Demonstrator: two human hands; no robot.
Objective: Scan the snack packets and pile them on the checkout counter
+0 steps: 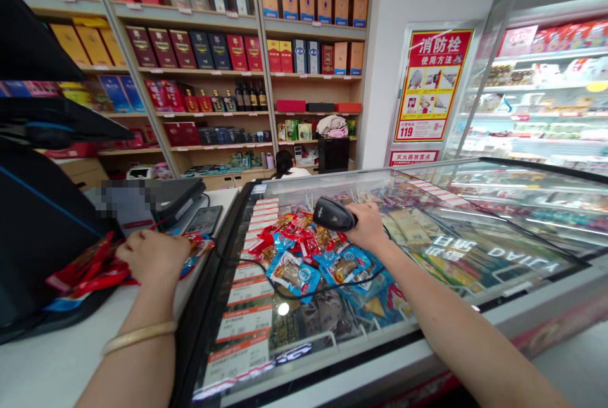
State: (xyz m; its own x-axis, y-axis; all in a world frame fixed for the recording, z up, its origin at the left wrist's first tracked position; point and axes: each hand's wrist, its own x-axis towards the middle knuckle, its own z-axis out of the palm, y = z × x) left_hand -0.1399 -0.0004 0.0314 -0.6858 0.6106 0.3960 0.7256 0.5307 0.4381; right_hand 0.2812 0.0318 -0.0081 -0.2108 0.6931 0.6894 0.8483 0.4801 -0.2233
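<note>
Held in my right hand (pixel 369 225) is a black barcode scanner (pixel 334 214), its head pointing left above the glass top of a freezer. Under it lies a heap of small red packets (pixel 304 234) and blue packets (pixel 294 274). The scanner's black cable (pixel 304 297) loops across the glass. On the white counter at the left, my left hand (pixel 154 256) rests on a pile of red and blue packets (pixel 92 268), its fingers curled over them. A bangle is on that wrist.
A black screen and stand (pixel 35 224) rise at the left. Behind my left hand are a dark device (pixel 178 196) and a phone (pixel 205 220). A person's head (pixel 285 161) shows beyond the freezer (pixel 503 294), before shelves of boxes (pixel 202 50).
</note>
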